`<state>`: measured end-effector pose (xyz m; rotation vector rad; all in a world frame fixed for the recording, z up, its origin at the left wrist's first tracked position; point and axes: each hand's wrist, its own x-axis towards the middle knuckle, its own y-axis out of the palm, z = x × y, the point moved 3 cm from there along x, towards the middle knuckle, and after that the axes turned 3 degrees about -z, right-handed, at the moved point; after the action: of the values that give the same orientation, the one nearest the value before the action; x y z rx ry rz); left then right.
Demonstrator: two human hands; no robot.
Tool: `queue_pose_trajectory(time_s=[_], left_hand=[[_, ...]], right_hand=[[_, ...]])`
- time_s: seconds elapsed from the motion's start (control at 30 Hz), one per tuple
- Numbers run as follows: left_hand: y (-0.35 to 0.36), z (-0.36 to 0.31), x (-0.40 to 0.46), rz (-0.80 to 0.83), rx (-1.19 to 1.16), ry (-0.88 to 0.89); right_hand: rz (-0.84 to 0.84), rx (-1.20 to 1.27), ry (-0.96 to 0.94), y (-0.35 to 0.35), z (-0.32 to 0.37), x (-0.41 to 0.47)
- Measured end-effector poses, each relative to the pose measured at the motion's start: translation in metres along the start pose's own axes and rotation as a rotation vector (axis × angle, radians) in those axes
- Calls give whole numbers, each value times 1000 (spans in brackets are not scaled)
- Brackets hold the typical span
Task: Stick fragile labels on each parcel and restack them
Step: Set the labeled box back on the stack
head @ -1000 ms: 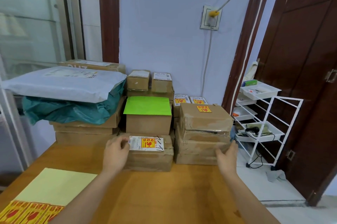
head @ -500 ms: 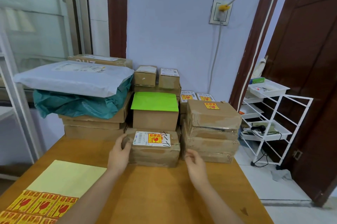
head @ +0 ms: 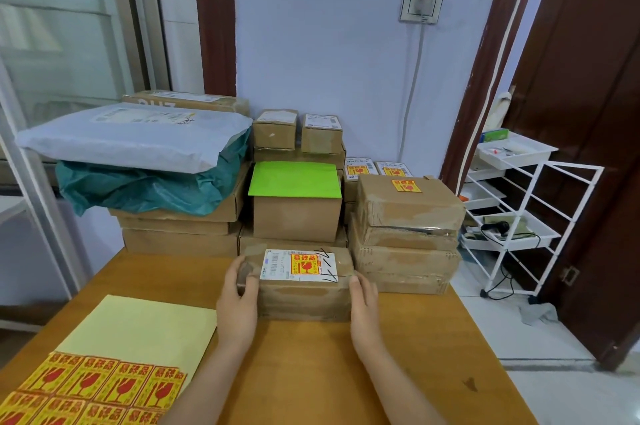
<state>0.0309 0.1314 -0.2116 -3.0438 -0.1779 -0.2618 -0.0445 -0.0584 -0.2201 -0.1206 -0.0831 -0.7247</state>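
Hands are bracketing a labelled box on the table: we are looking at a taped brown carton lying at the table's 12 o'clock, just in front of the stacked parcels. The left hand is curling its fingers over the box's 9 o'clock end; the right hand is lying flat against the 3 o'clock end, fingers straight, pressing rather than gripping. Nothing else is in either hand.

We are seeing a red-and-yellow fragile label already sitting on the box's top, over the white shipping slip. At the box's 2 o'clock a right stack of three cartons is carrying its own label on top; at 12 o'clock a green-topped box is standing on another carton. A sheet of labels is lying at the table's 7 o'clock.

We are judging the carton stiff enough to take a squeeze at both ends, though its tape is looking wrinkled and glossy, so palms could be slipping there. Weight we cannot tell; its small size is suggesting a light to moderate lift. We are reckoning the safest hold is the two short ends, low down, keeping the top face level and clear of the label, and setting it down gently given the fragile marking.
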Motion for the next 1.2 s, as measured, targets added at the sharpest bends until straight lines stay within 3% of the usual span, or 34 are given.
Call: queue_pose_trajectory(time_s=[0.53, 0.73, 1.2], left_hand=[[-7, -6, -28, 38, -80, -3], [-9, -15, -43, 79, -180, -14], [-5, -97, -47, -62, -378, 94]], right_hand=[[28, 167, 93, -9, 8, -18], [29, 181, 17, -18, 28, -29], [20, 214, -163, -49, 93, -29]])
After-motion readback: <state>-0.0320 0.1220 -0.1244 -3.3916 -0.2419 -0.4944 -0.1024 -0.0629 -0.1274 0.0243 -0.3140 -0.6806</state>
